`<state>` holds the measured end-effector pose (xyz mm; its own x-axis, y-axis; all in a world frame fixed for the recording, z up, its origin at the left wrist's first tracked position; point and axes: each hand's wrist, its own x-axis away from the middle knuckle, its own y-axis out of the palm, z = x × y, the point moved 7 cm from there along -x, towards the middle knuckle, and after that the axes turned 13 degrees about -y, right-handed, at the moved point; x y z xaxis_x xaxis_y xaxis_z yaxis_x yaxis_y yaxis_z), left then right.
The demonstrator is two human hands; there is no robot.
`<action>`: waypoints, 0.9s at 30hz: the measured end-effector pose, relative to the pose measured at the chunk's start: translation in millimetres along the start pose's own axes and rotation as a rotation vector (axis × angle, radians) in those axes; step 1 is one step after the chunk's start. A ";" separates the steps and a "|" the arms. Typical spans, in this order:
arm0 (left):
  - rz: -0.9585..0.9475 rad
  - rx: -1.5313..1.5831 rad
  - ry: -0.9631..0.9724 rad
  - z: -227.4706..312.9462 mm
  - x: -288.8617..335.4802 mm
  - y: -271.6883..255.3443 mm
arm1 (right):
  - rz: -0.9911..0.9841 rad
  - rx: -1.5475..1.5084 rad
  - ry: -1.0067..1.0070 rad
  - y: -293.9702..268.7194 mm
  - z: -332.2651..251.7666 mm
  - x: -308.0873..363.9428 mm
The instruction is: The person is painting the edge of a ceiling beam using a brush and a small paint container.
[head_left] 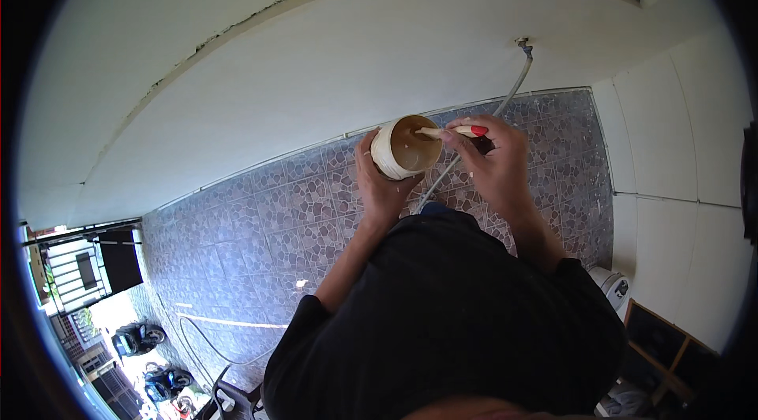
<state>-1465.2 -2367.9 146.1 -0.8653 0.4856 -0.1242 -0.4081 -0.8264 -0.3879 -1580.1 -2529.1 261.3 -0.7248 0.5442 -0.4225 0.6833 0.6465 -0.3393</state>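
Head view: brush level, bristles leftward

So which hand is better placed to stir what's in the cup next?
Right, most likely. The right hand already grips the red-handled tool with its tip inside the cup. The left hand is wrapped around the cup's side, holding it up, so it has no free fingers.

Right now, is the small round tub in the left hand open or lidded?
Open: the tub in the left hand shows brownish liquid, and the right hand holds a red-handled tool in it.
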 end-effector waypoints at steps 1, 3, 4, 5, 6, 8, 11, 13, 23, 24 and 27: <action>-0.014 0.018 0.015 -2.1 -9.2 -4.6 | 0.016 0.022 -0.005 3.8 -2.8 -2.5; -0.095 0.041 0.049 -7.6 -27.7 -11.2 | 0.039 0.037 0.088 15.8 3.1 -4.2; -0.101 0.060 0.068 -6.3 -36.3 -15.8 | 0.053 0.057 0.075 20.7 2.6 -6.9; -0.148 0.056 0.058 -5.9 -43.1 -18.2 | 0.126 0.040 0.089 22.5 3.8 -7.3; -0.195 0.051 0.048 -6.2 -49.8 -19.0 | 0.197 0.021 0.102 23.4 4.7 -8.4; -0.223 0.066 0.042 -9.7 -58.5 -26.7 | 0.213 -0.004 0.139 31.6 6.9 -10.5; -0.267 0.092 0.008 -15.0 -66.9 -33.1 | 0.241 0.046 0.122 45.9 -3.3 -11.8; -0.285 0.110 -0.009 -19.9 -71.6 -34.1 | 0.257 0.128 0.060 49.3 -10.2 -13.0; -0.312 0.127 -0.029 -16.6 -104.9 -0.5 | 0.435 -0.343 0.376 15.0 68.3 -42.7; -0.322 0.143 -0.049 -13.8 -109.7 4.2 | 0.440 -0.430 0.405 12.9 76.3 -48.1; -0.329 0.138 -0.052 2.9 -114.1 17.8 | 0.438 -0.591 0.379 -3.3 97.7 -54.4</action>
<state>-1374.6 -2438.9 156.0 -0.6932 0.7199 0.0350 -0.6997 -0.6605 -0.2723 -1534.3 -2613.0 203.3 -0.4563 0.8874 -0.0653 0.8284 0.4505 0.3329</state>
